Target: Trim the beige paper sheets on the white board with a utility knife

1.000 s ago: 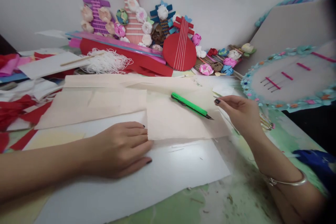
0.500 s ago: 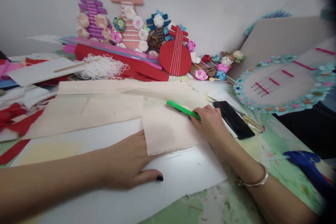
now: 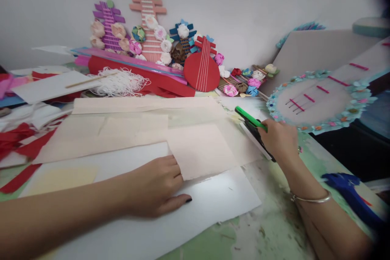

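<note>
My left hand (image 3: 158, 187) rests on a white board (image 3: 213, 207), thumb stretched out to the side. Its fingers reach the left edge of a cream paper piece (image 3: 201, 150), and their tips are hidden there. On the right, my right hand (image 3: 280, 140) is closed around a slim bright green utility knife (image 3: 250, 118), whose blade I cannot make out. The knife points up and left, above a dark flat object with a white edge (image 3: 256, 140) partly covered by that hand. Wider cream paper strips (image 3: 122, 130) lie behind the left hand.
Paper-flowered instrument models (image 3: 149, 28) and a red lute shape (image 3: 201, 71) lean along the wall. White string (image 3: 124, 83) and red scraps (image 3: 18, 140) lie left. A flower-rimmed lute panel (image 3: 317, 97) stands right, above a blue-handled tool (image 3: 350, 191).
My right hand has moved right with the green knife, from over the cream paper to over the dark object. My left hand stays on the board, its fingers showing more. The view has shifted slightly.
</note>
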`<state>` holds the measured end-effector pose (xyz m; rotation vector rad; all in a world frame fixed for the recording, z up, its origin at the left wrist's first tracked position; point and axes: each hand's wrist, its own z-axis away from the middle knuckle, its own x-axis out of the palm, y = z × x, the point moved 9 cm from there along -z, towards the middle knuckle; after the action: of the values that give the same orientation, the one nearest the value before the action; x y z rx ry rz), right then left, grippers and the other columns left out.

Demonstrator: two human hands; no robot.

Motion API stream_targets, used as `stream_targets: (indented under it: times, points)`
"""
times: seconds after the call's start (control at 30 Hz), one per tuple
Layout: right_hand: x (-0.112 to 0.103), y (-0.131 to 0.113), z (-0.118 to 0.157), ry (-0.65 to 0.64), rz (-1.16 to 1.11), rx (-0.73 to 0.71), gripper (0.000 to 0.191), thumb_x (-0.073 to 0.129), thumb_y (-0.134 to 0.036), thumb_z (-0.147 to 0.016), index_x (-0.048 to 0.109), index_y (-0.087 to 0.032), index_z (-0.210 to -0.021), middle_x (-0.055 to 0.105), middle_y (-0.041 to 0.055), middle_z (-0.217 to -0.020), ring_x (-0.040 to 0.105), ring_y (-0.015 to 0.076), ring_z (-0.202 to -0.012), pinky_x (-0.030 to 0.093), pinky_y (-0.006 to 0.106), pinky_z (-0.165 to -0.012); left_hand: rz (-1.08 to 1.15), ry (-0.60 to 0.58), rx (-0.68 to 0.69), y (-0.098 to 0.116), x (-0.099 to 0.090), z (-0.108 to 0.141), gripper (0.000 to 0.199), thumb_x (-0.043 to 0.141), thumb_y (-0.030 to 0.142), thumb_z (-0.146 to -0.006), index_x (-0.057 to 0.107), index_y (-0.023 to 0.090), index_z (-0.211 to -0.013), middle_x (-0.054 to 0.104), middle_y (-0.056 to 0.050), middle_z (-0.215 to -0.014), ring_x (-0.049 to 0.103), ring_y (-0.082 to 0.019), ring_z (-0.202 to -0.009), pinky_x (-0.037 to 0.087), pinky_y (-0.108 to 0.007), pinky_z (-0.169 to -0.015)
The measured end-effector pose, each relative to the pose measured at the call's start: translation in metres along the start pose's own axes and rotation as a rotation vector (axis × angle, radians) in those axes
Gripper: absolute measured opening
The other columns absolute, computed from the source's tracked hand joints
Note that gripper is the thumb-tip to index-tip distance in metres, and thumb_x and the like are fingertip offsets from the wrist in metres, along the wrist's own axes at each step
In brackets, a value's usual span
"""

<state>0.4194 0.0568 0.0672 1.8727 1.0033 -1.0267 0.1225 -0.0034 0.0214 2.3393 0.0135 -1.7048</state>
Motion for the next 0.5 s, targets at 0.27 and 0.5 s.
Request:
stream_targets:
  times: [0.27,0.5]
  points:
    - [0.031,0.025,-0.005,-0.111,0.046,0.144,0.029,0.052,-0.03,-0.089,0.073,-0.013,-0.098,0.073,0.0207,-0.088,0.069,0.0327,-0.089,0.047,0.038,-0.074,0.017,-0.124,-0.026,-0.002,0.005,-0.002,0.056,0.046,0.043,-0.097,0.037,0.017,-0.146,0.053,-0.017,-0.14,0.051,-0.032,-0.129,0.041,-0.046,-0.108]
    - [0.04,0.052,-0.004,-0.136,0.006,0.26,0.035,0.045,-0.024,-0.09,0.072,-0.008,-0.106,0.072,0.0259,-0.094,0.068,0.0383,-0.095,0.05,0.044,-0.074,0.057,-0.125,-0.005,-0.003,0.003,-0.005,0.066,0.048,0.049,-0.094,0.028,0.025,-0.152,0.045,-0.01,-0.149,0.042,-0.029,-0.138,0.027,-0.043,-0.117]
